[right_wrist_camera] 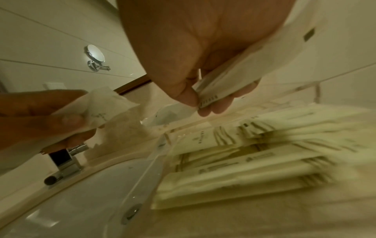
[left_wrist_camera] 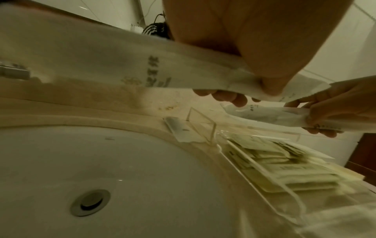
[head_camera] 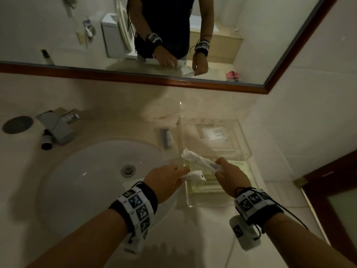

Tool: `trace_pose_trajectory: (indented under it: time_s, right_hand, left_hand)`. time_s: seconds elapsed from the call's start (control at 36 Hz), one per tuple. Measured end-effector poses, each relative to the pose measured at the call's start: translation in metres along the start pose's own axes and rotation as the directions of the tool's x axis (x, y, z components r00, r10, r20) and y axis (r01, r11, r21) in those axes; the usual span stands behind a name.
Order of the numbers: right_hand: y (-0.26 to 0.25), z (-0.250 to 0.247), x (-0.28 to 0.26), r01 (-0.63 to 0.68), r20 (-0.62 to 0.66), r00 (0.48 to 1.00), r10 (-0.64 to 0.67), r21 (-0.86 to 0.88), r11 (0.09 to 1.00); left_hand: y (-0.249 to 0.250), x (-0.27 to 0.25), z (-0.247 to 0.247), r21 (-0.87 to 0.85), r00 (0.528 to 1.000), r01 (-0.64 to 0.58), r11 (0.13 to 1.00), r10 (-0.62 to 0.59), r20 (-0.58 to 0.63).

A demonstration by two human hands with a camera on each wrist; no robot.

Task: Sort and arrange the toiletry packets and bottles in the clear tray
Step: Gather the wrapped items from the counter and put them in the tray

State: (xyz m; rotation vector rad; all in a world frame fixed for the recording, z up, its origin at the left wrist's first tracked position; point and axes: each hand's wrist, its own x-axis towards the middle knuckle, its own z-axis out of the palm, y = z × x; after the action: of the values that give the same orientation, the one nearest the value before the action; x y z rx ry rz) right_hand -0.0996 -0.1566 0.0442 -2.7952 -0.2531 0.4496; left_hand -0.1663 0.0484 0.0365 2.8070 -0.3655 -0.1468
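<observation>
Head view: a long white packet (head_camera: 199, 158) is pinched at its near-right end by the right hand (head_camera: 230, 176), thumb and fingers curled round it. Its long axis is seen running diagonally, free end pointed up-left toward the mirror (head_camera: 212, 82), held in the air above the near compartment of the clear tray (head_camera: 208, 205). A second white packet (head_camera: 193, 175) is gripped by the left hand (head_camera: 164, 180), fingers closed on it, its free end pointed right toward the tray, just below the first packet.

Left wrist view: the second packet (left_wrist_camera: 122, 64) is shown as a long strip with dark printed characters, clamped under the thumb (left_wrist_camera: 270, 72). The first packet (left_wrist_camera: 270, 116) is seen beyond it in the right hand (left_wrist_camera: 341, 106), lying roughly level.

Right wrist view: flat yellowish packets (right_wrist_camera: 244, 162) are stacked in the tray, long axes mostly across the frame; the print is blurred.

A small tube (head_camera: 166, 137) is laid on the counter (head_camera: 116, 105) just left of the tray's far compartment. The sink (head_camera: 87, 180) is located left of the tray, with a tap (head_camera: 58, 125) and a small dark bottle (head_camera: 47, 141) behind it.
</observation>
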Motion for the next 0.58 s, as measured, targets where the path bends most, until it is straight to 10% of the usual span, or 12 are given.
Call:
trace_pose_trajectory:
  time_s: [0.58]
  right_hand:
    - [0.099, -0.017, -0.01, -0.051, 0.054, 0.997, 0.046, 0.101, 0.994]
  left_hand:
    - [0.099, 0.058, 0.06, -0.063, 0.985, -0.138, 0.988, 0.143, 0.092]
